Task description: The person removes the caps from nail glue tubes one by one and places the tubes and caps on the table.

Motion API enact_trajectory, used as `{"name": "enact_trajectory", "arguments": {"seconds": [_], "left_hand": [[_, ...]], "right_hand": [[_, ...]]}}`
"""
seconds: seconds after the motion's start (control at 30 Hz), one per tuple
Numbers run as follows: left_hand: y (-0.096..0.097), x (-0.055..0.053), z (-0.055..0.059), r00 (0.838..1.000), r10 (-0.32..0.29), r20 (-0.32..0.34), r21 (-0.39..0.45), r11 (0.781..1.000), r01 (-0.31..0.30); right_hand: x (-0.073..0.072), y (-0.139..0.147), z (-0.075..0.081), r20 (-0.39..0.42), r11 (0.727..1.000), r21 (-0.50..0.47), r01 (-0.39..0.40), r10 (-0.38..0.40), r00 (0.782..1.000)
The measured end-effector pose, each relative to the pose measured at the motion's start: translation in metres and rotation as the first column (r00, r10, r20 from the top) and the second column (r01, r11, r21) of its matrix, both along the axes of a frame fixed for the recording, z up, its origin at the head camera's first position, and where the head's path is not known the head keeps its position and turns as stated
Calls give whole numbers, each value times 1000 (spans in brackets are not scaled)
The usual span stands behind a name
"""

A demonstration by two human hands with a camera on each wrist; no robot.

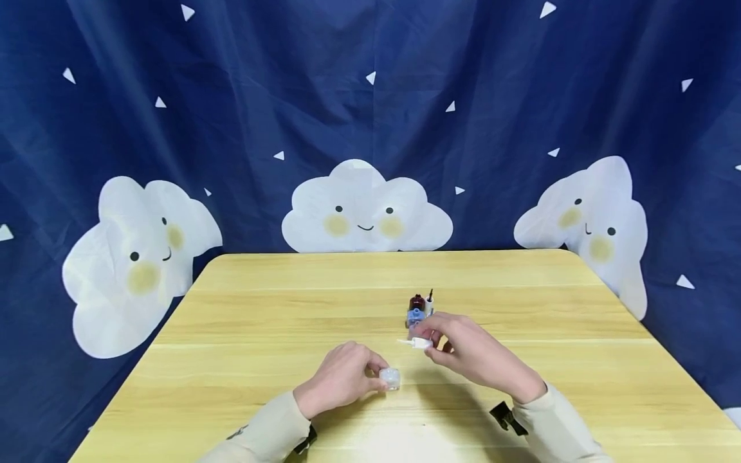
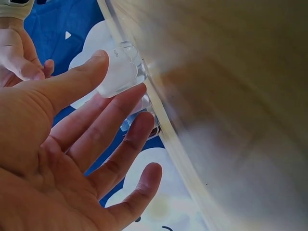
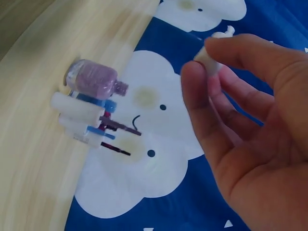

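My left hand (image 1: 346,378) holds a small clear nail polish bottle (image 1: 390,379) by its side, low over the table. In the left wrist view, the thumb and index finger lie at the glass of that bottle (image 2: 127,72), the other fingers spread. Farther right, my right hand (image 1: 471,350) pinches a white nail polish brush cap (image 1: 422,343) between thumb and index fingertip, its brush pointing left. The fingers partly hide this cap (image 3: 209,61) in the right wrist view. Just beyond that hand stands a glittery purple bottle (image 3: 96,79), partly hidden in the head view.
Behind the right hand, a dark red bottle (image 1: 417,303) and a blue bottle (image 1: 414,317) stand in a close group. White brush caps (image 3: 77,108) stand beside them, brushes up. A dark blue curtain (image 1: 370,116) with clouds hangs behind the wooden table (image 1: 260,308).
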State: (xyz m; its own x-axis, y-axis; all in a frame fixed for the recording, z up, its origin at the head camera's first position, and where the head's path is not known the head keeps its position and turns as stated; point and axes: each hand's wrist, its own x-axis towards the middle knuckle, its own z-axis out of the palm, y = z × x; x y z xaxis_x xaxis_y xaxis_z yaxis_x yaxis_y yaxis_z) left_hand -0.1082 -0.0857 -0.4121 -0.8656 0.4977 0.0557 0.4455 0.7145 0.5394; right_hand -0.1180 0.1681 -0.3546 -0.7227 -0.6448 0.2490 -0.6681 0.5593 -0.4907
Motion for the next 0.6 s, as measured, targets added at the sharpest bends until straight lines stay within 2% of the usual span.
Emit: {"name": "enact_trajectory", "arguments": {"seconds": [0.2,0.33,0.43,0.6], "left_hand": [[11,-7,1,1000,-2,-11,-12,1000,2],[20,-14,2,1000,-11,-7,-12,1000,11],[26,-21,2,999,-25,-31,-14,1000,25],[36,-32,1,996,-43,-74,-50,998,39]], "right_hand": [[-1,11,-9,-3,996,-47,71,-72,997],[-3,18,-19,59,985,-105,133,-128,990],[-5,22,-27,121,974,-136,178,-162,979],[-10,26,-40,185,964,-105,242,-220,958]]}}
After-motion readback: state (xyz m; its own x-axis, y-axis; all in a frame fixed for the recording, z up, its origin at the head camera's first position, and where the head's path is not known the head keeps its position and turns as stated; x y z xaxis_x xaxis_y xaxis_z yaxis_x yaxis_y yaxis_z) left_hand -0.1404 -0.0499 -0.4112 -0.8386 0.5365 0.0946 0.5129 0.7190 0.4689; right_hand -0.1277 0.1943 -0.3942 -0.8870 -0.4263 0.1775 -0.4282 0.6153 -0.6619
